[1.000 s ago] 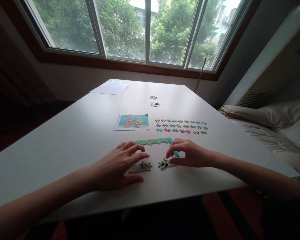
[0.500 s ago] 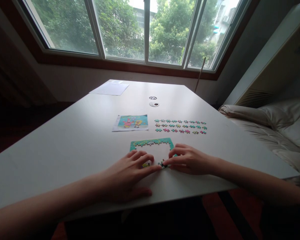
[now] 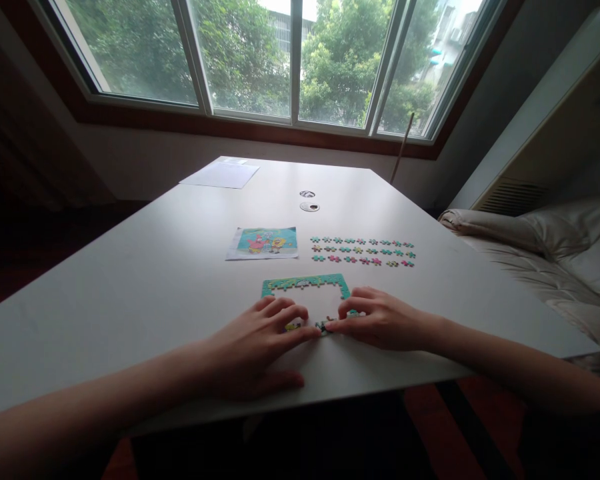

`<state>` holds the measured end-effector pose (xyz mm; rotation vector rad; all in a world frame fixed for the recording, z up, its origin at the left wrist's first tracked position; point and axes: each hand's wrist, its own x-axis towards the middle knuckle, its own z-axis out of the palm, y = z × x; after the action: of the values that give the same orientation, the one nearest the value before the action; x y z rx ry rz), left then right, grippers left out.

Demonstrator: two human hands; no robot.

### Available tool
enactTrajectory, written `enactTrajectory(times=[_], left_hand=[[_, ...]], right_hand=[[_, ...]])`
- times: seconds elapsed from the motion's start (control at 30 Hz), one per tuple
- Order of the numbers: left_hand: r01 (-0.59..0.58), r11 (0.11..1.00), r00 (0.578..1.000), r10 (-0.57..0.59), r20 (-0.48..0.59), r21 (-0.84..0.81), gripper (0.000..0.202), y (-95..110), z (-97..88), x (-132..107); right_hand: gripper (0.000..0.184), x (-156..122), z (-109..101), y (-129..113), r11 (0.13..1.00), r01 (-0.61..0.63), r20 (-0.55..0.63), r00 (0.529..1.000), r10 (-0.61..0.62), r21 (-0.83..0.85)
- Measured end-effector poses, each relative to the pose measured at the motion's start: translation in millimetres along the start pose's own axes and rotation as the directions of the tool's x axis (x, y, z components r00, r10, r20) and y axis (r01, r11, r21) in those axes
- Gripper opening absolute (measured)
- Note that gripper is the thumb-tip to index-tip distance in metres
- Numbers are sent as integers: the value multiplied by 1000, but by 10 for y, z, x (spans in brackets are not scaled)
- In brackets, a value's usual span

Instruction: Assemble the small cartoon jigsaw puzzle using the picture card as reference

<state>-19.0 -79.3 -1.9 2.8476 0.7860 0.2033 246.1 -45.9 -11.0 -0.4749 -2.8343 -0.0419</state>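
In the head view, a jigsaw puzzle border [image 3: 305, 283] lies near the table's front edge, its middle bare. My left hand [image 3: 265, 337] rests over its lower left corner with fingers spread and thumb apart. The left index fingertip touches a dark-patterned jigsaw piece [image 3: 322, 327] on the bottom edge. My right hand [image 3: 383, 320] reaches in from the right, its index finger on that same piece and its other fingers curled over the border's right side. The right thumb is mostly hidden. Parts of the border are covered by both hands.
Loose jigsaw pieces [image 3: 362, 250] lie in three rows behind the border, to the right. Left of them is a cartoon picture sheet [image 3: 267, 243]. White paper [image 3: 223, 175] and two round table inserts [image 3: 309, 207] are farther back. A cushioned seat [image 3: 525, 267] stands at the right.
The right index finger has straightened slightly over the piece, and less of the thumb shows. The left hand has barely moved. The whole view has shifted a little.
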Motion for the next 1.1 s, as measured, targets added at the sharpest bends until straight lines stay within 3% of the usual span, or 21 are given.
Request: enactTrajectory(times=[0.13, 0.23, 0.37, 0.5, 0.7, 0.87, 1.1], left_hand=[[4, 1000, 1000, -5, 27, 7, 52, 1, -4, 2], [7, 1000, 999, -8, 36, 15, 53, -11, -27, -20], [81, 996, 996, -79, -42, 41, 52, -103, -73, -96], [208, 977, 971, -200, -133, 53, 51, -281, -109, -176], [248, 968, 969, -247, -23, 37, 65, -477, -103, -226], [265, 964, 964, -265, 6, 23, 66, -444, -100, -221], [259, 965, 966, -258, -14, 51, 66, -398, -101, -203]], right_hand=[[28, -2, -13, -3, 1000, -7, 20, 1000, 7, 16], [28, -17, -91, 49, 990, -33, 22, 999, 31, 134], [24, -96, -248, 214, 961, -174, 1, 984, 178, 215], [26, -220, -329, 382, 924, -340, 115, 939, 324, 177], [28, -289, -355, 458, 862, -480, 245, 866, 436, 162], [21, -267, -339, 495, 828, -537, 275, 830, 485, 161], [25, -177, -362, 498, 736, -630, 294, 773, 562, 249]])
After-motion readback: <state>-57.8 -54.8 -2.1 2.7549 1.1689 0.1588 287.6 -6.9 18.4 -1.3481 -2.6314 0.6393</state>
